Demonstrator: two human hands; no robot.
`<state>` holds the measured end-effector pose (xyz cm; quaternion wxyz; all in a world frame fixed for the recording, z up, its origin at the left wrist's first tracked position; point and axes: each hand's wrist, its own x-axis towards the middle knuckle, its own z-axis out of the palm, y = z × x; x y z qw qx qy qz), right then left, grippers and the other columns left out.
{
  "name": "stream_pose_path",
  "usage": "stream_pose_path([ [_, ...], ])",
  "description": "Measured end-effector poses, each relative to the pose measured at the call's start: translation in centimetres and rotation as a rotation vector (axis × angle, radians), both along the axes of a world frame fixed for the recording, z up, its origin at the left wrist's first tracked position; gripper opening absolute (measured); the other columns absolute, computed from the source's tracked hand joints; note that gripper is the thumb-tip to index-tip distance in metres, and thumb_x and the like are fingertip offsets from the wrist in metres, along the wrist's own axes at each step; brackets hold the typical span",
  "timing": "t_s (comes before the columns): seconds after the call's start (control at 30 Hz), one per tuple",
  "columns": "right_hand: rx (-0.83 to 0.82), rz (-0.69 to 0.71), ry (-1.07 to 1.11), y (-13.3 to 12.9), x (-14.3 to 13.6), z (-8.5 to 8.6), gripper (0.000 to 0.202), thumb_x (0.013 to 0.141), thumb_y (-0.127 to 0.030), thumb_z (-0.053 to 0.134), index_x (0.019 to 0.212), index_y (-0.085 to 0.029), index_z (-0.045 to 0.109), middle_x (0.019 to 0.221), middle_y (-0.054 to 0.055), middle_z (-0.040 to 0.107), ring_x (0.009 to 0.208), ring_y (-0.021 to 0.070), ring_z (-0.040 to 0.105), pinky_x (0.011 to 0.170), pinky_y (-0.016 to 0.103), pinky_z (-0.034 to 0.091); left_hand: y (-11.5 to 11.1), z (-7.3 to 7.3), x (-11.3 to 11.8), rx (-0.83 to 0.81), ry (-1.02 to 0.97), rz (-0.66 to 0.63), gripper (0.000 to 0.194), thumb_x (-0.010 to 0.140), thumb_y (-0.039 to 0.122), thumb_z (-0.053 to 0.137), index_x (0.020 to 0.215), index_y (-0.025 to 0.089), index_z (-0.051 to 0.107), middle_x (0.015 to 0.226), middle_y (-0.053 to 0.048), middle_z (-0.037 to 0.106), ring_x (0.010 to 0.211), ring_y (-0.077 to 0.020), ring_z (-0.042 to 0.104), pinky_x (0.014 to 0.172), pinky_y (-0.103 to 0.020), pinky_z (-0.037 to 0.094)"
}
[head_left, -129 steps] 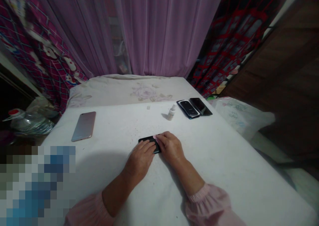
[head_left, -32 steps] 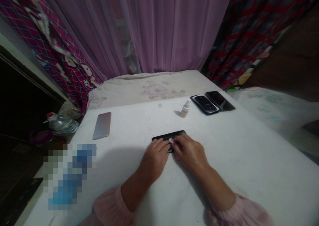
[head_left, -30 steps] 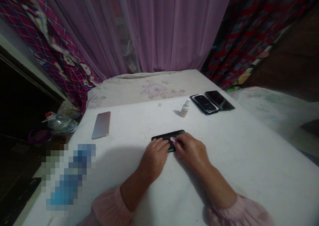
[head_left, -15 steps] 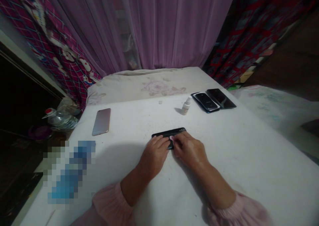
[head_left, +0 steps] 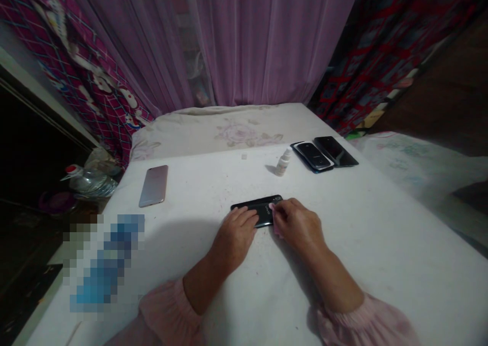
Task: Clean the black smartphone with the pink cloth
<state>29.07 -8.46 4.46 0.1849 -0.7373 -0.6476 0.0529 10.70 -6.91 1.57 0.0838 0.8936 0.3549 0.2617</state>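
A black phone (head_left: 264,215) lies back up on the white cloth, with "vivo" lettering and a camera at its right end. My left hand (head_left: 237,234) rests on the phone's left part, fingers stretched flat over its back; the thumb is mostly hidden. In a pinch, my right hand (head_left: 299,226) holds a small pink cloth (head_left: 277,228) against the phone near the lettering. Part of the cloth hangs below the fingers at the phone's near edge.
A small white spray bottle (head_left: 282,164) stands beyond the phone. Several phones (head_left: 314,155) lie at the back right, some stacked. A rose-gold phone (head_left: 153,185) lies left, above a blurred-out blue item (head_left: 109,264). A plastic bottle (head_left: 89,179) is beyond the left edge.
My right hand has slid slightly right along the phone with the pink cloth, and the lettering now shows. My left hand stays on the phone.
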Motion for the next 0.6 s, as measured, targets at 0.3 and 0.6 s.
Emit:
stream_pose_path([
  [0.3, -0.039, 0.081, 0.037, -0.2, -1.5, 0.3, 0.022, 0.090, -0.030, 0.051, 0.080, -0.023, 0.069, 0.082, 0.001, 0.067, 0.064, 0.0124, 0.058, 0.057, 0.025, 0.033, 0.2, 0.2, -0.1, -0.005, 0.023, -0.016, 0.028, 0.091, 0.013, 0.051, 0.118, 0.015, 0.061, 0.120, -0.011, 0.067, 0.115, -0.0277, 0.060, 0.101, -0.052, 0.047],
  [0.6, -0.024, -0.087, -0.012, 0.2, 1.0, 0.5, 0.020, 0.090, -0.030, 0.053, 0.083, -0.021, 0.071, 0.085, 0.004, 0.068, 0.061, 0.0130, 0.057, 0.057, 0.027, 0.032, 0.2, 0.3, 0.0, 0.016, 0.004, -0.025, 0.027, 0.091, 0.013, 0.051, 0.116, 0.014, 0.062, 0.119, -0.013, 0.068, 0.116, -0.0278, 0.060, 0.101, -0.052, 0.048],
])
